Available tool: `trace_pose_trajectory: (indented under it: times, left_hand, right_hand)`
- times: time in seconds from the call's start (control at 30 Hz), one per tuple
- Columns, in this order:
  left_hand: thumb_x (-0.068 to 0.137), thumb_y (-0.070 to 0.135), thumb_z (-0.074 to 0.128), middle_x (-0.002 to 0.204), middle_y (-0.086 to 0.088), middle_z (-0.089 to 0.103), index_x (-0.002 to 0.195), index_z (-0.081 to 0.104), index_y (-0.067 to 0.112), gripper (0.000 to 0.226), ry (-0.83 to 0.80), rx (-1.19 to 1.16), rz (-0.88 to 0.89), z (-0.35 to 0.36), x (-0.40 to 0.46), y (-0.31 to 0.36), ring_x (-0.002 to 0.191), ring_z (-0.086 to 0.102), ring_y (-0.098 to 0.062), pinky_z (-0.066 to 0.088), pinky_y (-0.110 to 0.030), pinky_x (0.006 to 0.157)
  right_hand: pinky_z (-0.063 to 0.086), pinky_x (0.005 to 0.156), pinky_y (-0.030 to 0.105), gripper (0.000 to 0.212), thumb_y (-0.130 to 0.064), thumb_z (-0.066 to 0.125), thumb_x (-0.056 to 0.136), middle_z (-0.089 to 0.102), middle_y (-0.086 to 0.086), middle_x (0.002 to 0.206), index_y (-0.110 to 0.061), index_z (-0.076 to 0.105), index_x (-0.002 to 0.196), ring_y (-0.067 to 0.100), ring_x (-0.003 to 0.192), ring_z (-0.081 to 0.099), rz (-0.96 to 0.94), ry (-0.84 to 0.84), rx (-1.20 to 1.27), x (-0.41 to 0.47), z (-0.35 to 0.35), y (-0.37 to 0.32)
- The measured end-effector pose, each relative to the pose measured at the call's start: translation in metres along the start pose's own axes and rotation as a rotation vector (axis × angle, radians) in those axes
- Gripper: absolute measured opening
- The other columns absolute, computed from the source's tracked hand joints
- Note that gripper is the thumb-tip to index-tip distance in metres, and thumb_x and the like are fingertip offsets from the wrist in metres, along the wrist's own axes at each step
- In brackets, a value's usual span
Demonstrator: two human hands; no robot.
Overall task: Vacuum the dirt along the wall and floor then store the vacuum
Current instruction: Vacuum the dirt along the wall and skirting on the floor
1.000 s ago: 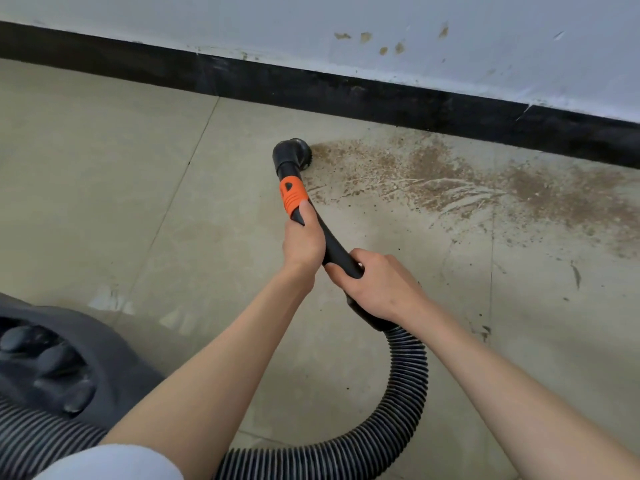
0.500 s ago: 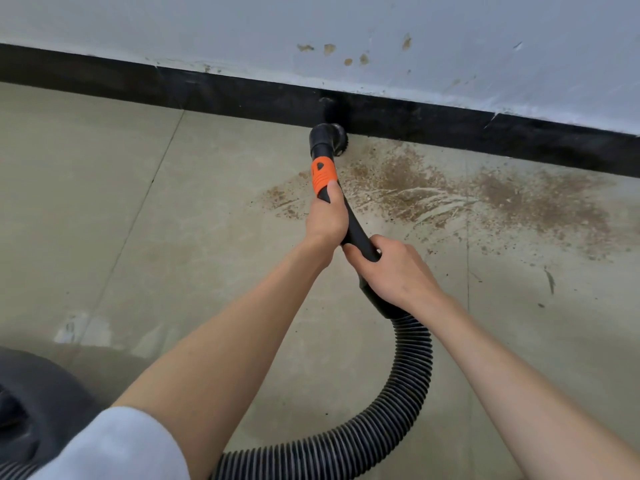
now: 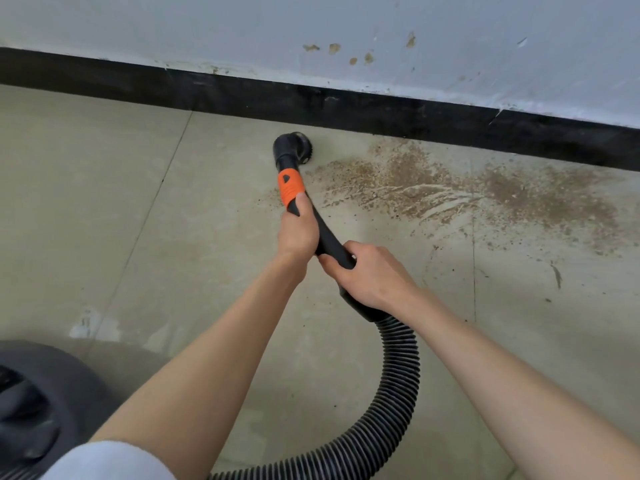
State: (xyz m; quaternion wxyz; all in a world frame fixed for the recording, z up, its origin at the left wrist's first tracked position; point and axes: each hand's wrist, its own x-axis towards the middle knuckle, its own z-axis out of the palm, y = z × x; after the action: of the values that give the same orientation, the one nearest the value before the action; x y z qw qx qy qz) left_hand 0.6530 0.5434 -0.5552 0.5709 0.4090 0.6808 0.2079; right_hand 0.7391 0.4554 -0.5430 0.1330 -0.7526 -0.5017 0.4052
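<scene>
Left hand (image 3: 298, 230) wrapped around the black wand (image 3: 325, 237), thumb up against the orange collar (image 3: 290, 187). Right hand (image 3: 372, 275) grips the wand's rear end, just behind the left. Round brush nozzle (image 3: 292, 148) down on the floor (image 3: 104, 202), near the black baseboard (image 3: 346, 105), at the left edge of the brown dirt patch (image 3: 485, 192). Ribbed hose (image 3: 398, 386) loops back from the wand. Vacuum body (image 3: 38, 393) sits well back from the nozzle, toward the left. White wall (image 3: 207, 26) above baseboard, stained.
</scene>
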Motion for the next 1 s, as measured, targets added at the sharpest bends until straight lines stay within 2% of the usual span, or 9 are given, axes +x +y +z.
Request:
trace_pose_trajectory:
  times: [0.07, 0.17, 0.27, 0.37, 0.5, 0.67, 0.8, 1.0]
  left_hand:
    - [0.099, 0.048, 0.026, 0.083, -0.004, 0.052, 0.104, 0.045, 0.009, 0.044, 0.064, -0.020, -0.011, -0.018, -0.007, -0.012, 0.072, 0.053, -0.017, 0.048, -0.031, 0.068]
    - [0.098, 0.049, 0.026, 0.097, -0.009, 0.055, 0.114, 0.045, 0.008, 0.048, 0.135, -0.005, -0.045, -0.041, -0.018, -0.032, 0.088, 0.056, -0.025, 0.050, -0.038, 0.084]
    - [0.097, 0.051, 0.025, 0.106, -0.012, 0.057, 0.120, 0.046, 0.006, 0.055, 0.154, 0.009, -0.073, -0.056, -0.029, -0.051, 0.096, 0.057, -0.028, 0.049, -0.041, 0.091]
    - [0.097, 0.051, 0.025, 0.109, -0.013, 0.058, 0.122, 0.046, 0.005, 0.057, 0.167, 0.006, -0.082, -0.063, -0.041, -0.066, 0.098, 0.056, -0.029, 0.047, -0.039, 0.088]
    - [0.097, 0.050, 0.024, 0.115, -0.014, 0.057, 0.128, 0.044, 0.005, 0.058, 0.176, -0.013, -0.112, -0.066, -0.047, -0.072, 0.102, 0.056, -0.029, 0.047, -0.039, 0.090]
    - [0.097, 0.051, 0.024, 0.114, -0.013, 0.056, 0.131, 0.041, 0.004, 0.061, 0.140, -0.020, -0.132, -0.070, -0.051, -0.072, 0.101, 0.056, -0.030, 0.048, -0.044, 0.094]
    - [0.097, 0.053, 0.024, 0.116, -0.015, 0.057, 0.128, 0.042, 0.004, 0.061, 0.121, -0.027, -0.126, -0.066, -0.057, -0.075, 0.103, 0.057, -0.030, 0.048, -0.045, 0.094]
    - [0.098, 0.051, 0.023, 0.113, -0.014, 0.058, 0.125, 0.044, 0.004, 0.058, 0.071, -0.026, -0.104, -0.047, -0.067, -0.066, 0.099, 0.057, -0.028, 0.046, -0.035, 0.083]
  right_hand:
    - [0.051, 0.066, 0.038, 0.040, -0.059, 0.050, 0.090, 0.068, 0.002, 0.077, -0.020, 0.054, 0.082, 0.024, 0.071, 0.065, -0.028, -0.060, -0.007, -0.006, 0.009, -0.008]
    - [0.051, 0.067, 0.037, 0.037, -0.057, 0.051, 0.090, 0.069, 0.000, 0.076, -0.022, 0.052, 0.078, 0.024, 0.072, 0.065, -0.061, -0.138, -0.006, -0.019, 0.024, -0.018]
    - [0.046, 0.062, 0.033, 0.036, -0.056, 0.051, 0.091, 0.067, -0.002, 0.074, -0.025, 0.046, 0.072, 0.023, 0.070, 0.064, -0.076, -0.172, -0.019, -0.036, 0.037, -0.023]
    - [0.041, 0.056, 0.031, 0.037, -0.055, 0.051, 0.091, 0.065, -0.002, 0.072, -0.026, 0.042, 0.070, 0.022, 0.068, 0.061, -0.078, -0.190, -0.042, -0.050, 0.046, -0.024]
    - [0.042, 0.058, 0.031, 0.038, -0.055, 0.051, 0.092, 0.063, -0.003, 0.070, -0.025, 0.042, 0.070, 0.021, 0.065, 0.058, -0.085, -0.204, -0.059, -0.057, 0.047, -0.026]
    - [0.047, 0.063, 0.034, 0.037, -0.055, 0.051, 0.091, 0.066, 0.001, 0.076, -0.025, 0.044, 0.070, 0.024, 0.072, 0.063, -0.082, -0.191, -0.052, -0.063, 0.050, -0.028]
    - [0.044, 0.060, 0.032, 0.036, -0.054, 0.052, 0.090, 0.062, -0.003, 0.070, -0.024, 0.046, 0.072, 0.021, 0.067, 0.060, -0.063, -0.186, -0.032, -0.070, 0.050, -0.019]
    - [0.039, 0.055, 0.030, 0.037, -0.056, 0.050, 0.091, 0.061, -0.004, 0.069, -0.024, 0.045, 0.072, 0.019, 0.062, 0.057, -0.034, -0.132, -0.062, -0.076, 0.037, -0.010]
